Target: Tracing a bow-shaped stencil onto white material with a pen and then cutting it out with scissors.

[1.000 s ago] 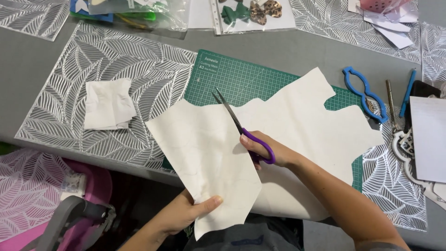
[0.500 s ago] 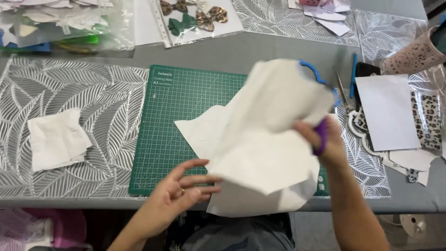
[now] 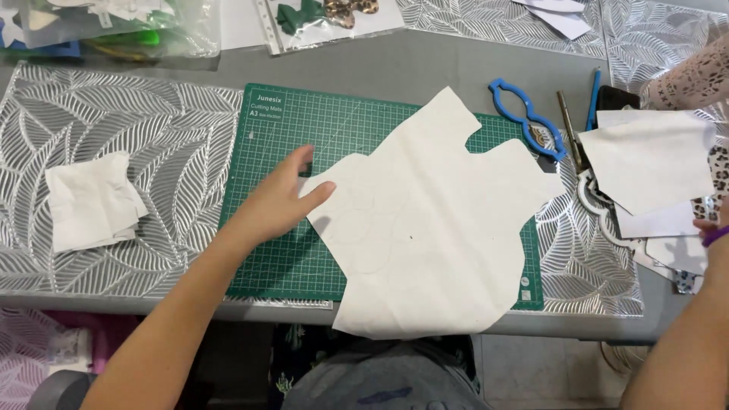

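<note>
Fabric, cream and irregularly cut, is lying flat across the green cutting mat, faint outlines uncut. The left hand is pressing its edge, fingers open. The right hand, far right of the mat, is mostly out of view; I cannot tell its grip.

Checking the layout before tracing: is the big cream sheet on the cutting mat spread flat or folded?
Spread flat. The cream sheet lies in one layer across the green cutting mat, no folds showing, the left hand pressing its left edge.
</note>
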